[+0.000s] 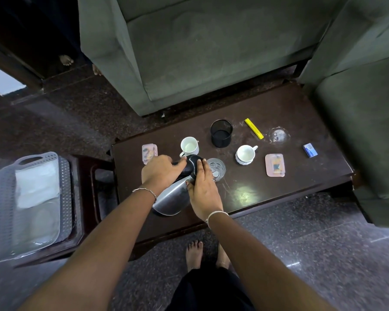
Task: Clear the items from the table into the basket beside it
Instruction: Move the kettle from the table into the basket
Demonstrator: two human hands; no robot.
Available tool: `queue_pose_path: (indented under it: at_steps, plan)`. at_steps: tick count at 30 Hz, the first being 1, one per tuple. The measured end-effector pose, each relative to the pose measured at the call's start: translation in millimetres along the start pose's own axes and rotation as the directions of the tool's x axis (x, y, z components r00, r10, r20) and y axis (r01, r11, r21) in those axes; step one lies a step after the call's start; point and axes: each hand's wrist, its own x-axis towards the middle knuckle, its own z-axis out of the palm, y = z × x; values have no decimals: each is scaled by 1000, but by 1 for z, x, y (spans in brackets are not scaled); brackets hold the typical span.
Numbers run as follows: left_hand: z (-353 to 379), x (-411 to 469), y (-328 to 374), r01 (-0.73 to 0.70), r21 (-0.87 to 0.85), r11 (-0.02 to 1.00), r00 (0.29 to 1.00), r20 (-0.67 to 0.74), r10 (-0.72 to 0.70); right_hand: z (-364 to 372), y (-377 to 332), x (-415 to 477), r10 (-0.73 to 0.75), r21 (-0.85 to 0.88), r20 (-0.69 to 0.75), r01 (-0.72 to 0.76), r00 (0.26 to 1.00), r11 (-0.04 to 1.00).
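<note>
Two grips, left grip [160, 169] and right grip [203, 187], curl round the steel kettle [171, 198] near its top; lift it level, clear the glass tumbler [216, 168], then lower into the basket [0, 198].

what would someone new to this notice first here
Both hands meet at the near middle of the dark wooden table: the left hand and the right hand hold a shiny steel kettle with a black top. Behind it stand a black mesh pot and a bright yellow stick-shaped packet. To the left, on a low dark stool, sits the grey perforated plastic basket.
</note>
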Motion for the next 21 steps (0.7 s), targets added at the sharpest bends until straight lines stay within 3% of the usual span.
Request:
queue_pose_path:
  at_steps: [21]
  plan:
    - [-12, -5, 5, -73, 37, 997, 997, 12, 73, -4, -4, -7, 12, 37, -8, -12, 1000, 999]
